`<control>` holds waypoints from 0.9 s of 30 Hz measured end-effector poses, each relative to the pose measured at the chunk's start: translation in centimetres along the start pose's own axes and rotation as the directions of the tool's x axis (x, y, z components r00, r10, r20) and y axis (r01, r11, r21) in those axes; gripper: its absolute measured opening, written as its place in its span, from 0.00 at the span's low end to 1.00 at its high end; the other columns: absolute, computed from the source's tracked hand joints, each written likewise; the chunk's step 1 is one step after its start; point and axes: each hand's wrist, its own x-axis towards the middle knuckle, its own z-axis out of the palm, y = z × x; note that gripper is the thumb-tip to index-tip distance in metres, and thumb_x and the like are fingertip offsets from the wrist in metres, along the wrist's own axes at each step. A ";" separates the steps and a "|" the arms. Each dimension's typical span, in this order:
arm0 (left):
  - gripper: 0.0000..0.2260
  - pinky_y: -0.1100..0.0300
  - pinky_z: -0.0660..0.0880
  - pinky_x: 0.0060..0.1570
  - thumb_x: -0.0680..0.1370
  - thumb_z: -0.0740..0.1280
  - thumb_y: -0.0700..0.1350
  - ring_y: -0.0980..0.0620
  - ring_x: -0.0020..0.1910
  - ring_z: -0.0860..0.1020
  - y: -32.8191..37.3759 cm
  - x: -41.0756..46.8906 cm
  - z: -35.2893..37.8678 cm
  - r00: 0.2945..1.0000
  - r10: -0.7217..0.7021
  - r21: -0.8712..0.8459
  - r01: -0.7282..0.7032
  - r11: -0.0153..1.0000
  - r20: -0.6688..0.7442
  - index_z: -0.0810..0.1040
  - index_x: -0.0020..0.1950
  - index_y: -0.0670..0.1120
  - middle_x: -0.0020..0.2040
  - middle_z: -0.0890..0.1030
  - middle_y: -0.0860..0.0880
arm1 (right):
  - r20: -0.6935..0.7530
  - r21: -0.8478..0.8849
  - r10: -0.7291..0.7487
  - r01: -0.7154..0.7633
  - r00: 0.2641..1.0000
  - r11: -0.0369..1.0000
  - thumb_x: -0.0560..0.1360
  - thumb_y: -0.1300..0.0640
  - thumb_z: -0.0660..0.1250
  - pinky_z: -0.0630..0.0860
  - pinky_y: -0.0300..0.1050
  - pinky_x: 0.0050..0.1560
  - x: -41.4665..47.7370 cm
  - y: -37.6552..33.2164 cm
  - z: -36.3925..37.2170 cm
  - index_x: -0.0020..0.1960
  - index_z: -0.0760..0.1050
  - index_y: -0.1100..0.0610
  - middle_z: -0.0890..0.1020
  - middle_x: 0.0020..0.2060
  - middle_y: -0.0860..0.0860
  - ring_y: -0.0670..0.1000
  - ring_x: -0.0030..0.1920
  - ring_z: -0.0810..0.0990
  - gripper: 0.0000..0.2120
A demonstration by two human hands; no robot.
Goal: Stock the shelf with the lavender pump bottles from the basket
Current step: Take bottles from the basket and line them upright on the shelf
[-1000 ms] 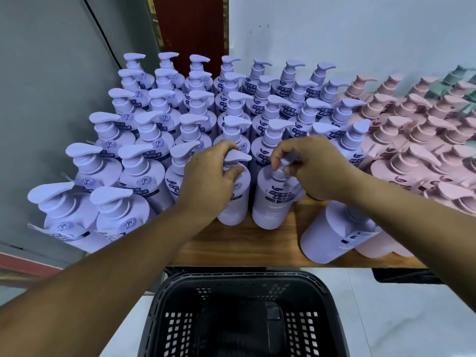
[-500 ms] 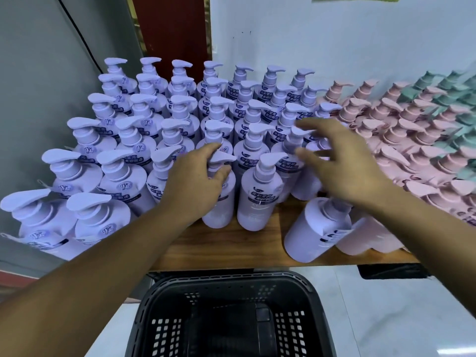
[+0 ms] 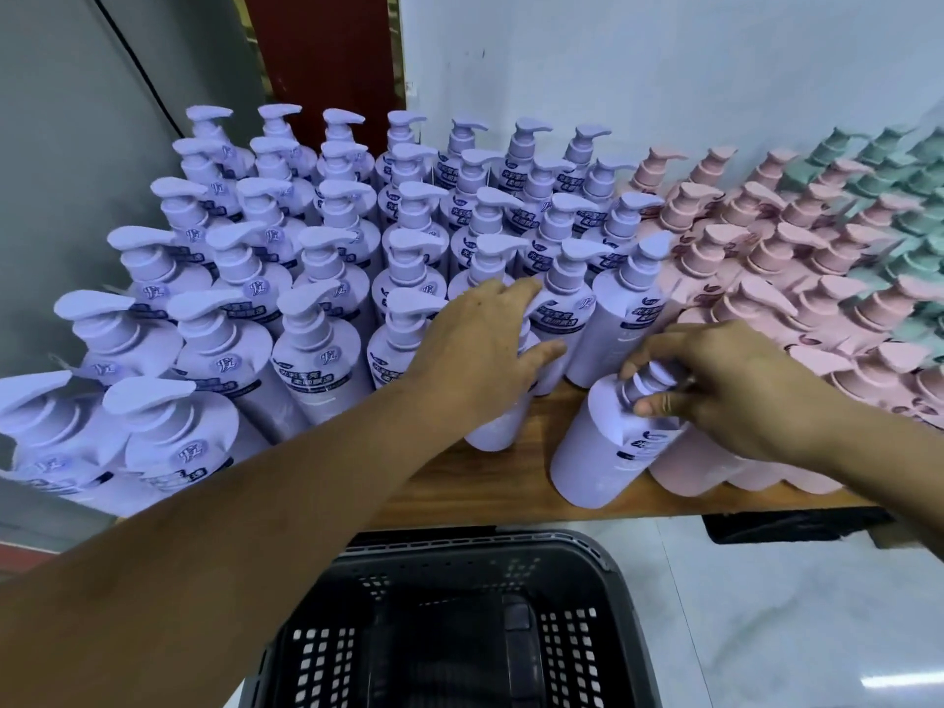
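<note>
Several lavender pump bottles [image 3: 327, 350] stand in rows on the left half of the wooden shelf [image 3: 511, 482]. My left hand [image 3: 475, 350] lies over the top of a front-row lavender bottle [image 3: 495, 426], thumb and fingers around its hidden pump, fingertips touching the bottle behind. My right hand [image 3: 725, 390] pinches the pump neck of another lavender bottle [image 3: 603, 447], which leans to the right at the shelf's front edge. The black plastic basket [image 3: 603, 559] sits below the shelf, right in front of me.
Pink pump bottles [image 3: 756, 278] fill the shelf right of the lavender ones, with green bottles [image 3: 914, 196] at the far right. A grey wall bounds the left side and a white wall the back. A strip of bare wood shows along the shelf's front edge.
My right hand came back from the rear bottles and took hold of the leaning bottle's pump neck. My left hand stayed on its front-row bottle. The view shifted slightly.
</note>
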 end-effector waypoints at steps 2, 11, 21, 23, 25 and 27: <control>0.19 0.53 0.70 0.54 0.79 0.65 0.52 0.45 0.58 0.73 -0.1 0.4 0.3 1.000 -0.028 0.040 0.029 0.999 -0.010 0.70 0.68 0.49 0.58 0.77 0.45 | 0.015 -0.039 -0.007 0.007 1.000 0.999 0.68 0.56 0.78 0.66 0.33 0.41 0.6 0.1 -0.1 0.52 0.82 0.52 0.81 0.41 0.47 0.44 0.40 0.73 0.13; 0.17 0.52 0.70 0.46 0.80 0.65 0.47 0.44 0.52 0.76 -0.1 0.2 1.1 0.994 -0.058 0.006 0.059 0.998 -0.093 0.71 0.68 0.51 0.53 0.78 0.45 | 0.030 -0.009 -0.046 0.046 0.999 0.999 0.71 0.58 0.75 0.71 0.45 0.46 5.7 -0.2 -0.1 0.54 0.81 0.51 0.71 0.40 0.44 0.50 0.45 0.74 0.12; 0.15 0.58 0.65 0.43 0.79 0.67 0.46 0.46 0.50 0.75 -0.1 0.2 1.1 0.991 -0.079 -0.033 0.076 0.997 -0.109 0.72 0.65 0.50 0.52 0.78 0.47 | 0.060 0.004 -0.044 0.044 0.997 0.999 0.69 0.53 0.77 0.68 0.45 0.45 6.7 0.6 0.1 0.53 0.81 0.48 0.76 0.46 0.51 0.51 0.45 0.73 0.14; 0.14 0.58 0.65 0.42 0.79 0.67 0.45 0.47 0.48 0.75 -0.1 0.2 1.1 0.991 -0.080 -0.054 0.075 0.996 -0.109 0.73 0.64 0.49 0.51 0.78 0.47 | 0.045 -0.002 -0.037 0.037 0.998 0.999 0.69 0.51 0.77 0.68 0.45 0.45 6.7 0.6 0.0 0.54 0.81 0.48 0.78 0.47 0.52 0.50 0.45 0.73 0.15; 0.14 0.58 0.65 0.43 0.79 0.67 0.45 0.47 0.49 0.75 -0.2 0.1 1.1 0.992 -0.067 -0.059 0.061 0.996 -0.109 0.73 0.63 0.49 0.51 0.78 0.47 | 0.039 -0.004 -0.035 0.036 0.999 0.999 0.68 0.50 0.77 0.67 0.44 0.45 6.7 0.7 0.0 0.54 0.81 0.48 0.78 0.48 0.52 0.50 0.45 0.73 0.15; 0.15 0.57 0.67 0.45 0.79 0.66 0.46 0.46 0.51 0.75 -0.2 0.1 1.3 0.991 -0.064 -0.055 0.058 0.997 -0.113 0.73 0.65 0.49 0.53 0.78 0.47 | 0.038 0.008 -0.028 0.028 0.999 1.000 0.68 0.50 0.77 0.67 0.43 0.45 6.6 0.6 0.0 0.54 0.80 0.48 0.78 0.48 0.52 0.50 0.45 0.73 0.15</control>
